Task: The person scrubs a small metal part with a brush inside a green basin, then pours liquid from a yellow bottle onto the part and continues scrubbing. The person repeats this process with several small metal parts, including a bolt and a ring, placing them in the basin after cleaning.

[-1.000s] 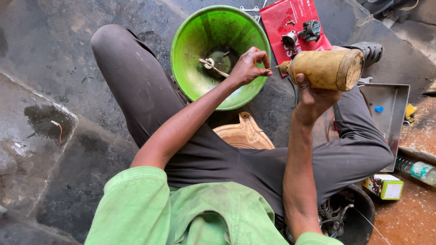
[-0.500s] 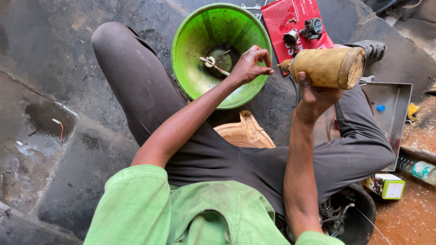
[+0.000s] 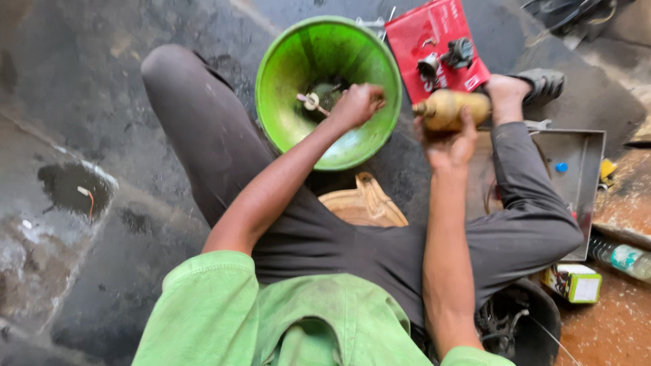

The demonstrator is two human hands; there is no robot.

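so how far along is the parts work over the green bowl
Looks midway. Done: two dark metal parts lie on the red sheet. In hand: the left hand holds something small inside the green bowl, beside a small metal part in the dark liquid; the right hand grips a grimy tan bottle, tipped sideways toward the bowl. Left: that part in the bowl.

Left hand (image 3: 358, 105) reaches into the green bowl (image 3: 291, 74) while right hand (image 3: 449, 141) grasps a tan bottle (image 3: 453, 107)
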